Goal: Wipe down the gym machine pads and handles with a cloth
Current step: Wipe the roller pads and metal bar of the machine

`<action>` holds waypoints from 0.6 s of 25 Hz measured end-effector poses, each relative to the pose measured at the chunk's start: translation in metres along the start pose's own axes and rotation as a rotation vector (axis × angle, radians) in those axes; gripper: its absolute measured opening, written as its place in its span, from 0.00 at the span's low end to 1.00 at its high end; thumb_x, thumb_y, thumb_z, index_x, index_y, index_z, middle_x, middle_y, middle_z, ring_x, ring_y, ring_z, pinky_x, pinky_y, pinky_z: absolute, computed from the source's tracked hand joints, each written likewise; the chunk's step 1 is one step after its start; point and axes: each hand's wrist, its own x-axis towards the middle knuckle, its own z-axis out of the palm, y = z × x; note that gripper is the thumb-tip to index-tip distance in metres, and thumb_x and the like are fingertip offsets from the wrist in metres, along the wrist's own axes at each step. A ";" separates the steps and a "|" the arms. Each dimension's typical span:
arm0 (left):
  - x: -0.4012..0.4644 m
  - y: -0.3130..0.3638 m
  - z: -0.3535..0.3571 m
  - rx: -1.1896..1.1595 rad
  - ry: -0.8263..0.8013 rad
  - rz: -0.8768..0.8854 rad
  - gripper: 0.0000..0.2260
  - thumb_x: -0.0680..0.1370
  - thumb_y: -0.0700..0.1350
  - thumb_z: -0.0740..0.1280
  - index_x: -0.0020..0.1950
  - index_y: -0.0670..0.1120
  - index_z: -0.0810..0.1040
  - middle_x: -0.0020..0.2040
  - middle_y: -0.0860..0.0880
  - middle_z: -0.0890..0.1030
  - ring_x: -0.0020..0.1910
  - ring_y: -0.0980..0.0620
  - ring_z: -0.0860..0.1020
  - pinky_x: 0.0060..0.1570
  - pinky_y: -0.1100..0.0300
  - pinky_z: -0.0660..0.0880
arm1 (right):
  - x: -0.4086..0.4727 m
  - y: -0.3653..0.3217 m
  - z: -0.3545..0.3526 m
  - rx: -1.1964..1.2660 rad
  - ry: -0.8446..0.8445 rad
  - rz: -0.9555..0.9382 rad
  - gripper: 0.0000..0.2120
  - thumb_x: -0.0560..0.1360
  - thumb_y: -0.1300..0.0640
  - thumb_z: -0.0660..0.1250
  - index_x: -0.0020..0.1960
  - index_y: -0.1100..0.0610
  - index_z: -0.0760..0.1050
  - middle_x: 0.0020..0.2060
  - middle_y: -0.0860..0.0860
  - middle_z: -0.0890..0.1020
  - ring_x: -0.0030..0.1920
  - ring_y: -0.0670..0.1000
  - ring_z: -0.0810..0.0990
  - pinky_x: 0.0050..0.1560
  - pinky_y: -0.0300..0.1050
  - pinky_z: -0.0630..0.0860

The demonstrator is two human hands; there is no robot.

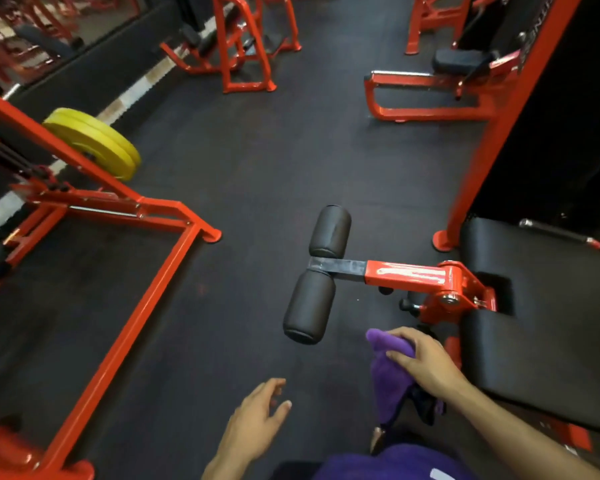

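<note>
Nearest the camera: left hand (253,424) hangs free over the rubber floor (243,188), fingers loose and spread, holding nothing. Right hand (425,358) grips a purple cloth (390,375) bunched under the fingers, the rest of it hanging down, held in the air just short of the near roller pad (309,306) and beside the front edge of the black seat pad (541,327). Cloth isn't touching either one at this moment. Next out: far roller pad (330,232) on the same crossbar, both mounted on the red lever arm (409,275) that pivots at the seat's notch. A chrome handle (558,233) shows past the seat on the far side, partly cut off. Progress: can't tell from surface look what's already wiped, no wet streaks or visible difference between pads. My read is the cloth is between surfaces, with the near roller the likeliest next contact. The rollers, seat and handle could all be outstanding. Further out: a plate-loaded machine on the left with yellow weight plates (94,142), and more red-framed machines (243,43) toward the back wall, none near the hands.
</note>
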 end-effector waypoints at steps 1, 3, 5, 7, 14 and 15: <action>0.011 -0.003 -0.008 -0.010 -0.019 0.018 0.18 0.80 0.59 0.66 0.70 0.64 0.71 0.59 0.72 0.74 0.56 0.71 0.76 0.57 0.65 0.75 | 0.006 -0.003 0.003 0.005 0.025 0.016 0.15 0.72 0.59 0.74 0.54 0.43 0.80 0.50 0.36 0.83 0.53 0.35 0.79 0.55 0.33 0.72; 0.038 -0.009 -0.022 0.008 -0.081 0.075 0.18 0.79 0.60 0.66 0.69 0.64 0.72 0.59 0.72 0.75 0.56 0.71 0.76 0.58 0.64 0.75 | 0.014 -0.008 0.009 0.034 0.081 0.077 0.15 0.72 0.59 0.74 0.54 0.43 0.80 0.50 0.36 0.83 0.53 0.36 0.79 0.55 0.34 0.72; 0.070 -0.020 -0.035 0.028 -0.143 0.133 0.20 0.77 0.62 0.65 0.68 0.65 0.72 0.59 0.71 0.76 0.56 0.71 0.76 0.59 0.61 0.77 | 0.017 -0.013 0.018 0.047 0.140 0.127 0.15 0.72 0.59 0.74 0.54 0.43 0.80 0.49 0.36 0.83 0.52 0.36 0.79 0.55 0.36 0.73; 0.106 -0.037 -0.054 0.122 -0.224 0.194 0.20 0.76 0.64 0.63 0.68 0.66 0.72 0.59 0.70 0.76 0.56 0.71 0.76 0.58 0.60 0.77 | 0.019 -0.019 0.032 0.067 0.232 0.215 0.15 0.72 0.59 0.74 0.53 0.42 0.80 0.48 0.36 0.83 0.51 0.36 0.80 0.53 0.36 0.73; 0.229 -0.067 -0.124 0.419 -0.371 0.448 0.22 0.82 0.59 0.63 0.76 0.59 0.67 0.67 0.64 0.73 0.66 0.63 0.74 0.63 0.61 0.73 | 0.009 -0.083 0.103 0.160 0.471 0.445 0.16 0.73 0.61 0.74 0.52 0.40 0.80 0.49 0.33 0.83 0.52 0.34 0.79 0.52 0.28 0.70; 0.242 -0.066 -0.128 0.453 -0.394 0.492 0.23 0.82 0.59 0.62 0.77 0.58 0.66 0.70 0.61 0.72 0.68 0.60 0.73 0.64 0.60 0.72 | 0.007 -0.093 0.114 0.191 0.502 0.468 0.16 0.73 0.61 0.74 0.52 0.41 0.80 0.49 0.34 0.83 0.52 0.35 0.79 0.52 0.27 0.70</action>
